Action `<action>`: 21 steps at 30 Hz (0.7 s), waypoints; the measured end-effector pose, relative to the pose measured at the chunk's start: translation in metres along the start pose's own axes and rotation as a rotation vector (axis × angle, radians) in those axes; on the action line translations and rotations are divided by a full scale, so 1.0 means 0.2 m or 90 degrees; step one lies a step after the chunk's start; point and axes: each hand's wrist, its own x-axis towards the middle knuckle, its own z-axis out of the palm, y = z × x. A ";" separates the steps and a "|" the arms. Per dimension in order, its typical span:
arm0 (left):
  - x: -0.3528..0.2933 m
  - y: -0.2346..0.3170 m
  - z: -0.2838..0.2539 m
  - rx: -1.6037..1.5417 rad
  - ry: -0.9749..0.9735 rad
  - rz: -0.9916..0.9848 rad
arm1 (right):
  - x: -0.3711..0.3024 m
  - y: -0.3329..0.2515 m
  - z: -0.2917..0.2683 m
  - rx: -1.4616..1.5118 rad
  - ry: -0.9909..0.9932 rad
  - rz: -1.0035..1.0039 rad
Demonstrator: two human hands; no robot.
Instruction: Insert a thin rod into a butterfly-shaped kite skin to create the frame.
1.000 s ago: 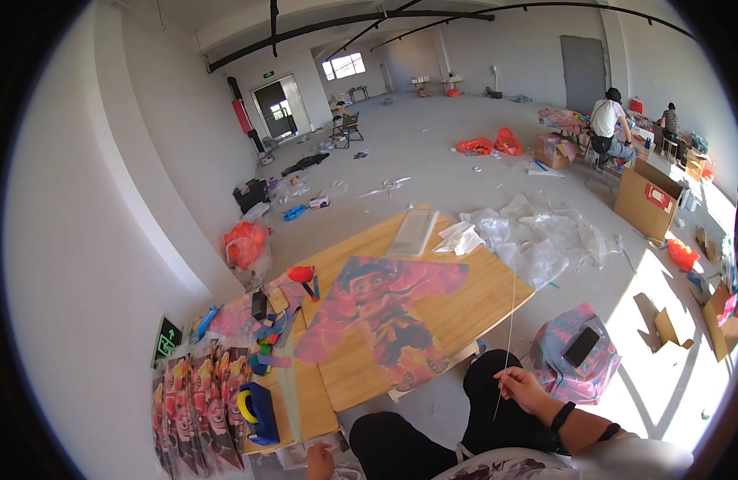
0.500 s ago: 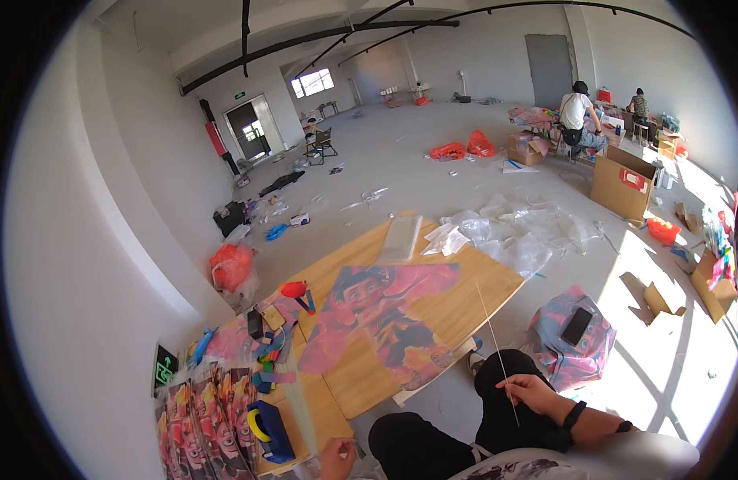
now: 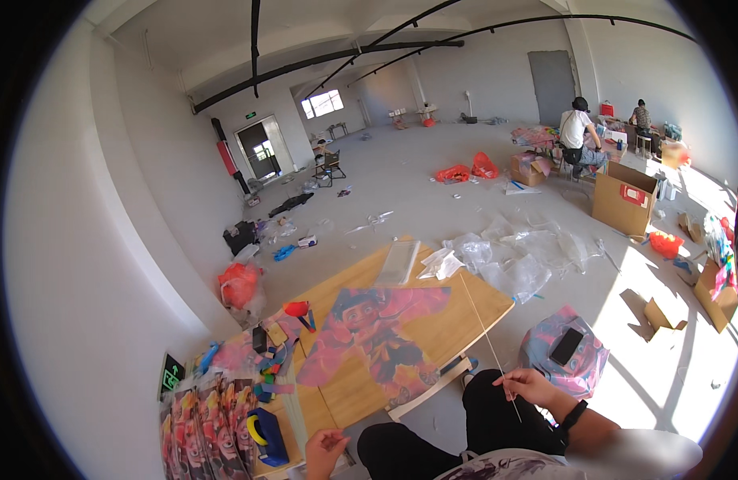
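Observation:
My right hand (image 3: 529, 387) pinches a thin pale rod (image 3: 487, 334) near its lower end, over my right thigh. The rod slants up and to the left, its far end over the table edge. Low by the near table corner is my left hand (image 3: 327, 450), its fingers curled together; whatever they hold, if anything, is too small to make out. On the wooden table (image 3: 457, 320) a thin printed sheet (image 3: 385, 336), cut in the shape of a cartoon figure in pink, red and dark blue, lies spread flat. Neither hand touches it.
A blue tape dispenser (image 3: 266, 436) with yellow tape stands at the near left, beside stacked printed sheets (image 3: 213, 424). A phone (image 3: 567, 346) rests on a printed bundle (image 3: 545, 364) at right. Clear plastic (image 3: 521, 248) covers floor beyond the table. Two people (image 3: 577, 132) sit far right.
My left hand has risen and moved slightly left. The rod has shifted a little left in my right hand's grip. The whole view has tilted upward, moving the scene lower.

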 end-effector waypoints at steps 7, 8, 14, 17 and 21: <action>-0.15 0.41 0.16 0.053 0.092 -0.038 | 0.03 -0.09 -0.13 0.011 -0.017 -0.072; -0.15 0.44 0.19 0.011 0.090 -0.039 | 0.04 -0.08 -0.16 0.006 -0.014 -0.072; -0.11 0.53 0.31 0.003 0.119 -0.028 | 0.08 -0.10 -0.30 -0.181 -0.018 -0.196; -0.04 0.58 0.39 0.111 0.154 0.023 | 0.12 -0.15 -0.36 -0.294 -0.040 -0.232; 0.06 0.65 0.50 -0.078 0.150 -0.012 | 0.17 -0.24 -0.36 -0.382 -0.076 -0.317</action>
